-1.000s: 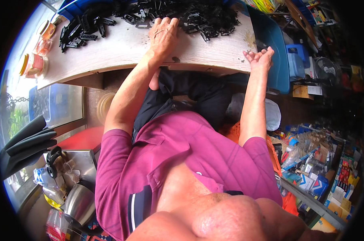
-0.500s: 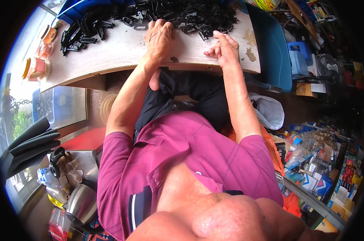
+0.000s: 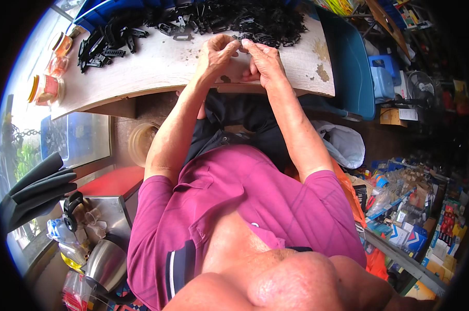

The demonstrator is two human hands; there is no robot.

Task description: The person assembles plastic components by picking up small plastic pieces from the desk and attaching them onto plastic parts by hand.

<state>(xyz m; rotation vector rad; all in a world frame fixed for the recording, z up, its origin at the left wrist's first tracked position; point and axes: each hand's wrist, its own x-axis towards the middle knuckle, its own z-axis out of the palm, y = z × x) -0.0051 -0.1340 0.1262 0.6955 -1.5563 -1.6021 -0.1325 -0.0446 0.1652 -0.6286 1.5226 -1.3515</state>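
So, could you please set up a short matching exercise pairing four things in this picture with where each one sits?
Things:
1. heap of small black plastic parts
2. pale wooden tabletop
3. shiny steel kettle
4. blue plastic bin

Places:
A. low at the person's left, beside the window
B. at the table's right end
C. along the table's far edge
D. under the left hand and right hand

Pairs: 1-C, 2-D, 3-A, 4-B

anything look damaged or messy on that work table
Yes: the pale tabletop has brown worn patches near its right end. Black plastic parts lie in a loose heap along the far edge, a smaller scatter at the left.
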